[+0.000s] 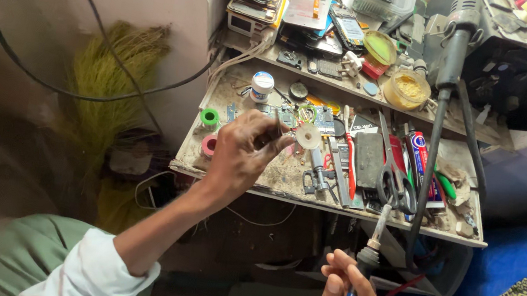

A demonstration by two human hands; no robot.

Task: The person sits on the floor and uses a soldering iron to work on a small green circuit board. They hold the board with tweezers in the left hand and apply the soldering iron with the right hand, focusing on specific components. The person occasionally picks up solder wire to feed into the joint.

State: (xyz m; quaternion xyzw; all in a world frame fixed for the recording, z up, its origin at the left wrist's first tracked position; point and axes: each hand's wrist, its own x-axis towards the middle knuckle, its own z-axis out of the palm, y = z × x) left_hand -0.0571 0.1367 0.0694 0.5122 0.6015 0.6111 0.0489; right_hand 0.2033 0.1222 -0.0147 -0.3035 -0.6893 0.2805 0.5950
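- Reaching over the cluttered workbench (336, 201), left hand (243, 152) pinched shut on something small, too hidden to identify.
- Gripping a blue-handled soldering iron (366, 257), right hand (343, 293) clenched, tip near scissors (397, 181); no joint touched yet.

left hand (243, 152) pinching something small over cluttered tray (234, 181) | right hand (347, 294) at 6 o'clock gripping blue-handled soldering iron (366, 257) | scissors (396, 175) at 3 o'clock

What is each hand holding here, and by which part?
The right hand grips a soldering iron by its blue handle, tip up. The left hand pinches something thin over the cluttered tray; what it is cannot be told.
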